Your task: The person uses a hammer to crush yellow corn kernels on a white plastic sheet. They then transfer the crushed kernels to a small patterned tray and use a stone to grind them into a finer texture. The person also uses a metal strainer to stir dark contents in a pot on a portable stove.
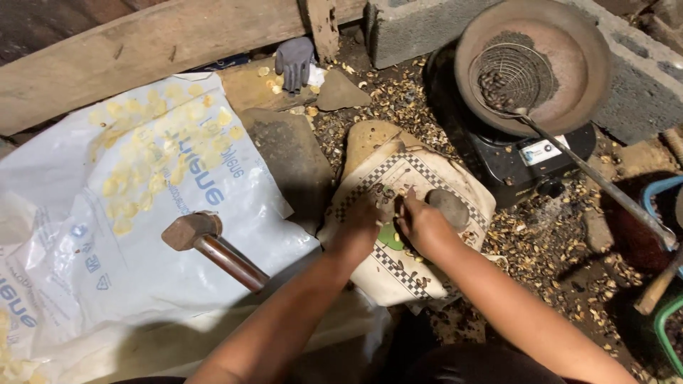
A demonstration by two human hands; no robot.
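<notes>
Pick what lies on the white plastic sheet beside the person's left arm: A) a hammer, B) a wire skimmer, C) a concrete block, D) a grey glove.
A: the hammer rests on the white sheet, its metal handle running toward the left arm.

L hand (359,226) & R hand (421,226) bare, no gloves; forearms uncovered, no sleeves, no rings or watch.

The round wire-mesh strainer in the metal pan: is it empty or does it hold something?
Not empty: the round wire-mesh strainer holds a small heap of dark pieces on its left side, inside the metal pan.
</notes>
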